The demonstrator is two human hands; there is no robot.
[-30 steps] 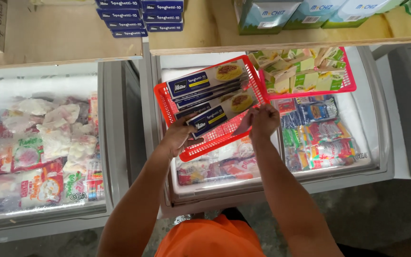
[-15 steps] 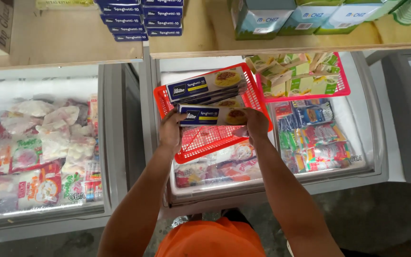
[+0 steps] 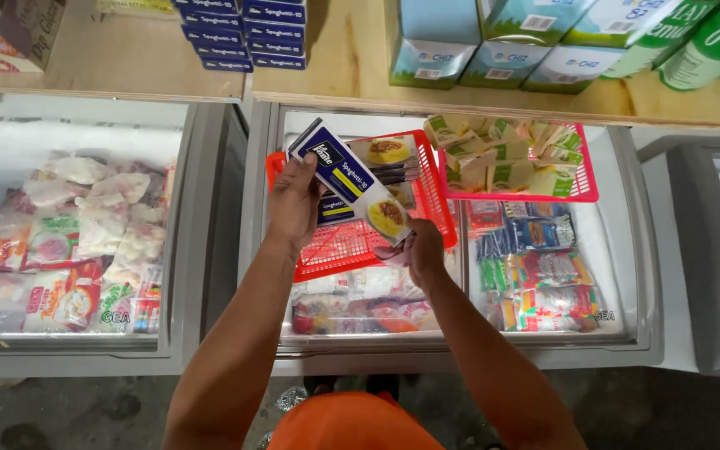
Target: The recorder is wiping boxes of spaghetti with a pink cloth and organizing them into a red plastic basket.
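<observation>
- Landmark: red basket, resting on the glass top of the middle freezer. All places below are taken from it.
- Left hand: over the basket's left half, fingers wrapped around the upper end of a dark blue pasta box, clamped on it.
- Right hand: at the basket's near right corner, fingers closed under the box's lower end, supporting it.
- Pasta box: lifted above the basket, tilted, lying diagonally from upper left to lower right. More blue boxes lie in the basket beneath it.
- Pink basket: just right of the red basket, touching or nearly so, filled with small green-and-white packs.
- Shelf: beyond the red basket; stacked blue boxes to the upper left, cartons to the upper right.
- Judgement on handling: a long, thin carton is best kept held at both ends, level, so it does not bend. Raise it clear of the basket's rim before moving it sideways, to avoid snagging the mesh.
</observation>
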